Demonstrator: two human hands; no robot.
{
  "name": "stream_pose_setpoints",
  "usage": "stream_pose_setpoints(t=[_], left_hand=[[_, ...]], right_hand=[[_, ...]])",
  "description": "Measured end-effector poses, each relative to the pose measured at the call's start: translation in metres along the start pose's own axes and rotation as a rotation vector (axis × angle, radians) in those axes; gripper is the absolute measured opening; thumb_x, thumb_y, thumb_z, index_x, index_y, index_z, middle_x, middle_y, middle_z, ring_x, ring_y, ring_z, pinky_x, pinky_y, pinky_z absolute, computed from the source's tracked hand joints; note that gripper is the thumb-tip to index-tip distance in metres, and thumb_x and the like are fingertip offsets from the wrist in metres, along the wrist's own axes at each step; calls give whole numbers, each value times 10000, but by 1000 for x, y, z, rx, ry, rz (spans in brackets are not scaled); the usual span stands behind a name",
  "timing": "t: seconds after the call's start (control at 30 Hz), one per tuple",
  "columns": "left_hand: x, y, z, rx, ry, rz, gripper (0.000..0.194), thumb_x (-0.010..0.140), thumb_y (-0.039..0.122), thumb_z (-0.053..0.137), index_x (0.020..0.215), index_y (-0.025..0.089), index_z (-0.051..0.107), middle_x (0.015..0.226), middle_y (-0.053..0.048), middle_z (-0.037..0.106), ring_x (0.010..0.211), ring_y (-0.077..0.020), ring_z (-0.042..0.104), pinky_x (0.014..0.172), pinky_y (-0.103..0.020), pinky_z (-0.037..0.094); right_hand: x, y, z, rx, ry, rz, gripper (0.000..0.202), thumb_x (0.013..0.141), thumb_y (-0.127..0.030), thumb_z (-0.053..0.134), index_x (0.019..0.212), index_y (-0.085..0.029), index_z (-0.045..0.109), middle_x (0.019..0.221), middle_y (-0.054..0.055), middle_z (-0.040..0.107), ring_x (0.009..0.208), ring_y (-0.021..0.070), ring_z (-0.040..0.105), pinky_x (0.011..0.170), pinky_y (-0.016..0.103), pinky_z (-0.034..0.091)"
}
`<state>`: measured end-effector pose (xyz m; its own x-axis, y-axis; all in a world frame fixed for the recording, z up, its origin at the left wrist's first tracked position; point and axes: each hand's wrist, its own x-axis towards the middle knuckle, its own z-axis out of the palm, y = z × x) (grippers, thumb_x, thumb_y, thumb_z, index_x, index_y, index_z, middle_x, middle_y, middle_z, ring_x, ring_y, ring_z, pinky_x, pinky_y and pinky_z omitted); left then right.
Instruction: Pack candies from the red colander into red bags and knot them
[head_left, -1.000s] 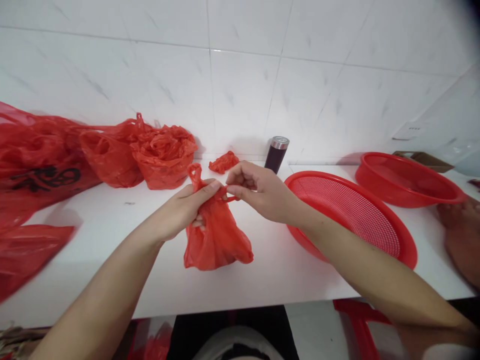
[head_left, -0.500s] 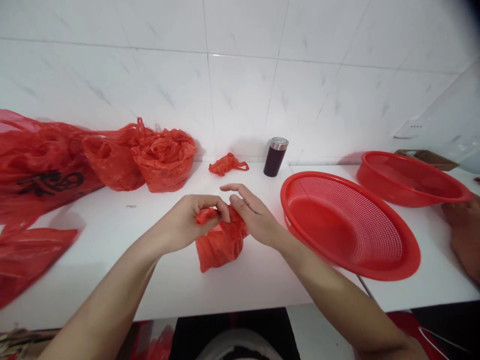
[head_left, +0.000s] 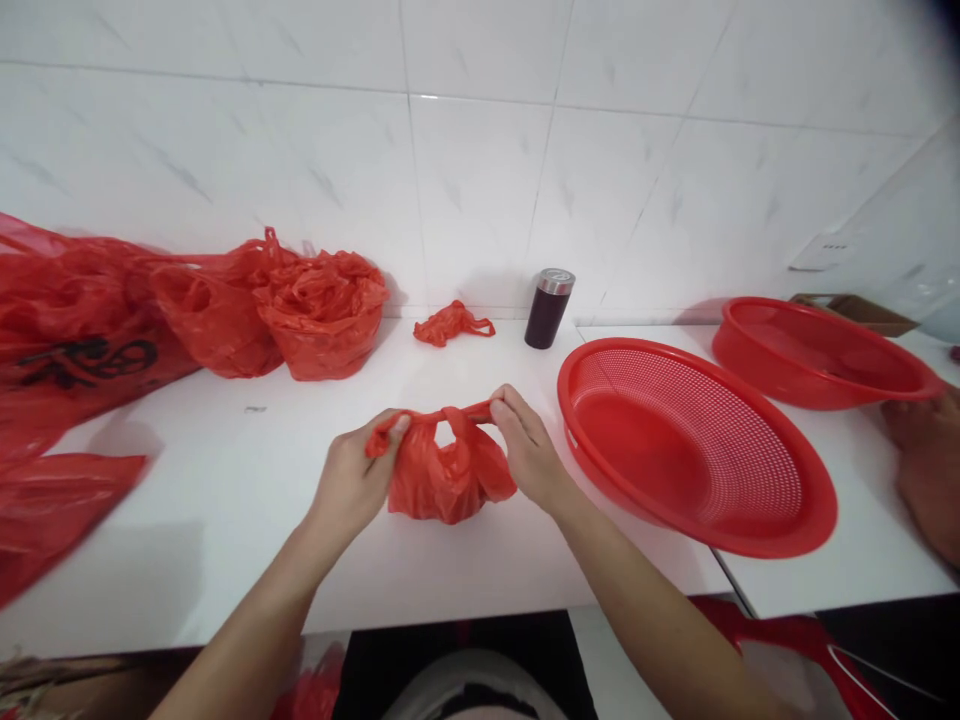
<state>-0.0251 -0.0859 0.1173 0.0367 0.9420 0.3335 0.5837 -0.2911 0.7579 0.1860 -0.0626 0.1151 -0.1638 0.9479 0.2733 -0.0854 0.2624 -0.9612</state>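
Observation:
Between my hands, above the white table, is a red plastic bag (head_left: pixel 442 485). Its top is twisted into a strand stretched sideways, with a loop at the middle. My left hand (head_left: pixel 360 462) pinches the strand's left end, a bit of bunched red plastic poking out past the thumb. The right end is gripped between thumb and fingers of my right hand (head_left: pixel 525 440). What the bag contains, if anything, cannot be seen. Beyond it, near the wall, lies a small crumpled red bag (head_left: pixel 453 325).
A dark tumbler (head_left: pixel 549 310) with a silver lid stands by the tiled wall. To the right are a red perforated basket (head_left: pixel 652 450) and a red basin (head_left: pixel 795 370), with another person's hand (head_left: pixel 926 440) at its edge. Red bags (head_left: pixel 322 330) crowd the left side.
My hands have moved apart, drawing the bag's top into a taut strand. Before, they were close together over the bag, with my right fingers partly extended.

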Motion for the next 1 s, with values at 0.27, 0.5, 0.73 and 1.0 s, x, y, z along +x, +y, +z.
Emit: stream_pose_setpoints(t=[0.27,0.5,0.73,1.0], left_hand=[[-33,-52,13,27,293,-257,392,952,496,367,952,205,629,899,-40,697,838,-198,648,775,-302,489],[-3,-46,64,195,20,-138,392,984,417,242,1014,244,592,866,-12,699,780,-188,650,713,-276,472],[17,-69,65,478,-148,-204,404,965,399,235,1120,261,581,633,-31,630,620,-242,604,580,-295,360],[34,-91,66,696,-260,-235,382,949,347,270,1110,293,612,753,-61,696,661,-240,624,551,-289,338]], right_hand=[[-15,64,1,-229,289,152,341,832,-499,594,875,-240,376,855,-14,585,798,163,574,721,302,461],[-21,94,16,-711,169,80,248,891,-443,497,903,-242,352,741,-24,581,635,181,566,599,285,410],[-12,105,-11,-792,216,58,183,947,-417,373,906,-246,320,768,-16,587,651,180,584,588,261,377],[11,125,-19,-1028,165,152,148,957,-357,393,882,-233,363,632,-29,540,546,173,515,524,244,238]])
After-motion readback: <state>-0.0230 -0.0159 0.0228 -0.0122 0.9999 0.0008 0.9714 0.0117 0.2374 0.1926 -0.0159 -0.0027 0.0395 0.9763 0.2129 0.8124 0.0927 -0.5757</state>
